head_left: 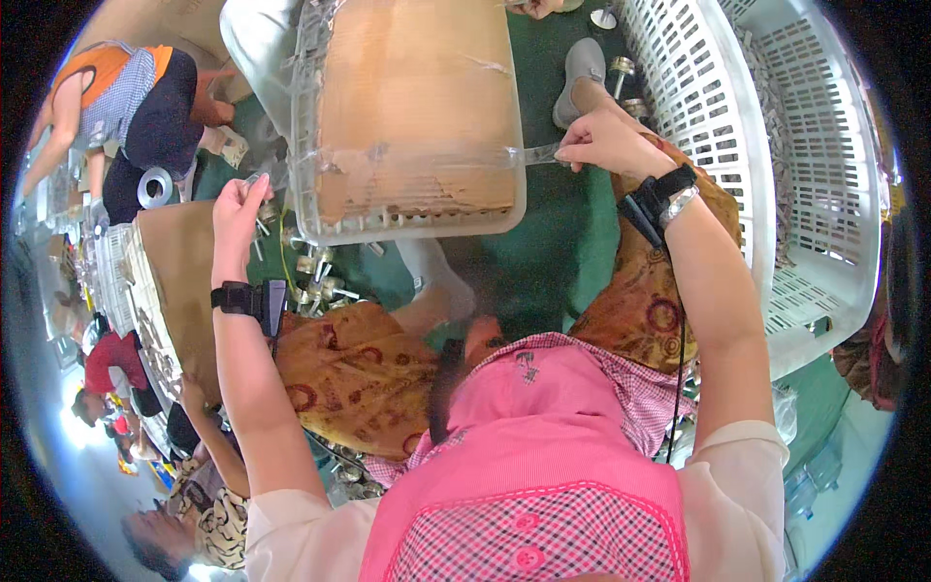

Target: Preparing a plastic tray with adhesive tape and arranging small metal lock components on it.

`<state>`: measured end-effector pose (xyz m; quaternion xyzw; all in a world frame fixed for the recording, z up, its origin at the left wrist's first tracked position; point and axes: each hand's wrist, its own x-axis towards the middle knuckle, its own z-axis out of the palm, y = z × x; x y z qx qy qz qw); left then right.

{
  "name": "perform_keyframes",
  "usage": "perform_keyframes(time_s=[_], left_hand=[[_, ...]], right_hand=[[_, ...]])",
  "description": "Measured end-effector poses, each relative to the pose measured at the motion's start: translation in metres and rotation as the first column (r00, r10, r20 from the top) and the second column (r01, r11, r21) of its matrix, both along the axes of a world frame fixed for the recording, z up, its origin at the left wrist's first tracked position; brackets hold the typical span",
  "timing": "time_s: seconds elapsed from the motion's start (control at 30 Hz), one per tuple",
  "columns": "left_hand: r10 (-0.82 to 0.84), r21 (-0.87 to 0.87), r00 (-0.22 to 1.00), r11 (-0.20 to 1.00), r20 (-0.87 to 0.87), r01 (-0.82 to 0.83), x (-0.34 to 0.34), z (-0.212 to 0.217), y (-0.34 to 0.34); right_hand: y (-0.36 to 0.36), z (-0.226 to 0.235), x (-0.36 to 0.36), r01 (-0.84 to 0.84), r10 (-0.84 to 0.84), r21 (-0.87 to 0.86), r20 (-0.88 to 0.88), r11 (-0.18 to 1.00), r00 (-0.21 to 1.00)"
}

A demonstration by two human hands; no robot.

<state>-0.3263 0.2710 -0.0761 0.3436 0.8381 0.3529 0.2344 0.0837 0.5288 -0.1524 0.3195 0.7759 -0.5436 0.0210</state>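
Note:
In front of me a clear plastic crate (514, 209) has a sheet of brown cardboard (417, 97) lying over its top. A strip of clear packing tape (539, 154) stretches across the cardboard near its close end and sticks out past both sides. On the left side my left hand (240, 209) is closed, pinching one end of the tape between thumb and fingers. Off the crate's right side, my right hand (609, 144) pinches the other end. Both hands stay a little apart from the crate's walls.
White slotted baskets (693, 107) stand on the right. Small metal parts with stems (315, 276) lie on the green floor (514, 291) at left. A cardboard box (179, 242) sits further left. Another person's hand (536, 8) shows beyond the crate; a person in orange (112, 92) bends at far left.

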Motion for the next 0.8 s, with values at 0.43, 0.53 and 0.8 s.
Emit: perform_keyframes(time_s=[0.43, 0.53, 0.8], left_hand=[[-0.006, -0.088, 0.996, 0.996, -0.087, -0.002, 0.006, 0.000, 0.004], [0.031, -0.093, 0.990, 0.995, -0.140, -0.044, 0.009, 0.006, 0.005], [0.012, -0.073, 0.998, 0.997, -0.060, -0.016, 0.000, -0.005, -0.002]], right_hand=[[0.003, -0.001, 0.001, -0.071, 0.071, 0.008, 0.040, 0.997, 0.997], [0.000, -0.004, 0.000, -0.080, 0.080, 0.005, -0.032, 0.997, 0.996], [0.006, -0.011, -0.001, -0.056, 0.055, 0.033, 0.008, 0.998, 0.998]])
